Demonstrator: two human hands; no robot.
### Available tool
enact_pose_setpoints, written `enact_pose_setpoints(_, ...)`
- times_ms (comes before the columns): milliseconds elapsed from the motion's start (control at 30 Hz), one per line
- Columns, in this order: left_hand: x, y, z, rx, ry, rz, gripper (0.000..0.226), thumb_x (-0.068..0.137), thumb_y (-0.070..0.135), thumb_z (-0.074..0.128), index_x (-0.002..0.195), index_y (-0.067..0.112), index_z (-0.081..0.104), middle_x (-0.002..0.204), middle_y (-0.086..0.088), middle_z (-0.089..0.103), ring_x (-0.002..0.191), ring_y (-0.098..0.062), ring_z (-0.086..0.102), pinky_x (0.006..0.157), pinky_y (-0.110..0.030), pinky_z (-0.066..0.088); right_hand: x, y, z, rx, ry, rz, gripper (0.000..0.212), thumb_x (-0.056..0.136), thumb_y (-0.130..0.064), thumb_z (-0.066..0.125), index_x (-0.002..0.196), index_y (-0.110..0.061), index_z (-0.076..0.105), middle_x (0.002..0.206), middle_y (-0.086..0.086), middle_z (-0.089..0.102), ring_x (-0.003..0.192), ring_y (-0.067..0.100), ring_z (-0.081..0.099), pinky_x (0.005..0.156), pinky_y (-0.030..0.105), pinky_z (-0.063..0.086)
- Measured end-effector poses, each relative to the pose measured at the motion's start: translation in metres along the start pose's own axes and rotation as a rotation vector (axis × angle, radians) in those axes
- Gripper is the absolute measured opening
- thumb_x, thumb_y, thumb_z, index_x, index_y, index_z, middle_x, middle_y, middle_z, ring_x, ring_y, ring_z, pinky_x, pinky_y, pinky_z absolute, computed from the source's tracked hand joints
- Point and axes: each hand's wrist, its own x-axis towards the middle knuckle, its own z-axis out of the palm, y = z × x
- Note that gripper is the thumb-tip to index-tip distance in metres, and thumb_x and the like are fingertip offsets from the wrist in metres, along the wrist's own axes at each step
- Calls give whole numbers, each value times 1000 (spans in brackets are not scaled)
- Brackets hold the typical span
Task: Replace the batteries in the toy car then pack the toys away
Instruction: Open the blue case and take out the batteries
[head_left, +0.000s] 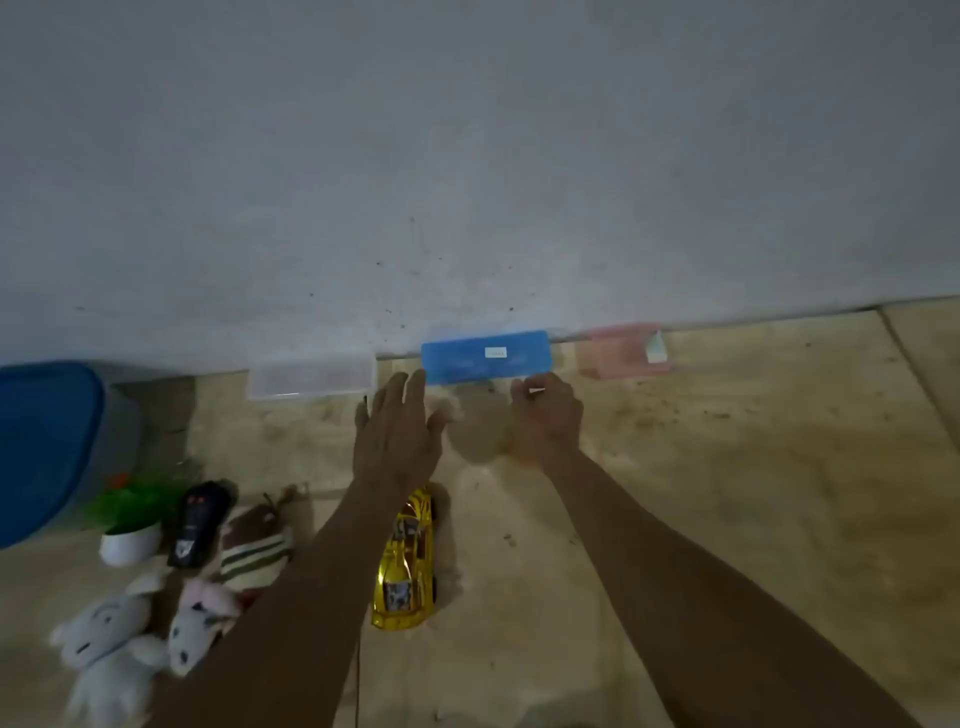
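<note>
A tan tiled floor (727, 467), stained and speckled with dark grit, meets a plain grey-white wall (467, 156) that fills the upper half of the view; the light is dim. Along the foot of the wall lie three flat plastic cases: a clear case (311, 376), a blue case (485, 356) with a small white label, and a pink case (626, 351), each a little apart from the next. Both bare arms reach forward over the floor. The left hand (397, 434) is flat with fingers straight and slightly spread, its tips at the blue case's near left corner. The right hand (545, 415) has curled fingers that pinch a small pale object (536, 389), too small to identify, just in front of the blue case. The gold car (408, 561) lies on the floor between the forearms, partly under the left arm, well short of the cases. To the left sit a blue-lidded bin (47, 447), a small potted plant (130, 519), a black remote (200, 522), a striped plush (254, 543) and two pale plush animals (104, 644).
</note>
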Motion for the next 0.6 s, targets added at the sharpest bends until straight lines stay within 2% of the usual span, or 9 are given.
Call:
enact_pose_setpoints(100, 18, -1, 15, -17, -18, -22, 58, 100, 38, 51, 151, 16, 33, 154, -10, 38, 141, -33, 38, 114, -55, 31, 12, 0, 17, 48, -34, 140, 31, 96, -33, 60, 113, -10, 70, 117, 9, 70, 110, 28, 64, 94, 28, 44)
enact_pose_setpoints(200, 35, -2, 25, 6, -43, -2, 57, 100, 35, 52, 152, 17, 35, 156, -13, 36, 142, -34, 36, 112, -52, 35, 20, -3, 31, 189, -19, 286, 22, 92, -33, 64, 94, -13, 72, 96, 5, 72, 86, 23, 65, 81, 29, 49)
enact_pose_setpoints(267, 48, 1, 27, 0, -30, -4, 57, 100, 32, 53, 152, 18, 35, 158, -13, 32, 143, -34, 34, 110, -51, 35, 28, -5, 39, 258, 0, 336, 20, 93, -29, 63, 87, -12, 71, 83, 3, 67, 75, 19, 60, 72, 27, 46)
enact_pose_setpoints(367, 64, 7, 34, -46, -31, -16, 58, 99, 26, 58, 153, 19, 36, 160, -13, 28, 143, -34, 32, 111, -50, 39, 36, -7, 51, 341, 23, 347, 23, 94, -31, 63, 80, -13, 69, 80, 3, 68, 74, 18, 62, 72, 29, 50)
enact_pose_setpoints(500, 77, 12, 41, -69, -21, -69, 56, 96, 26, 61, 149, 23, 42, 155, -10, 30, 136, -33, 38, 101, -50, 48, 41, -11, 59, 442, 9, 434, 28, 94, -34, 63, 77, -13, 66, 80, 5, 68, 82, 22, 67, 78, 34, 56)
enact_pose_setpoints(600, 82, 13, 43, -37, -8, -75, 54, 94, 27, 63, 145, 22, 46, 150, -10, 34, 130, -35, 42, 97, -49, 49, 42, -11, 60, 560, -13, 528, 26, 93, -32, 65, 76, -12, 66, 76, 5, 67, 76, 21, 65, 75, 35, 58)
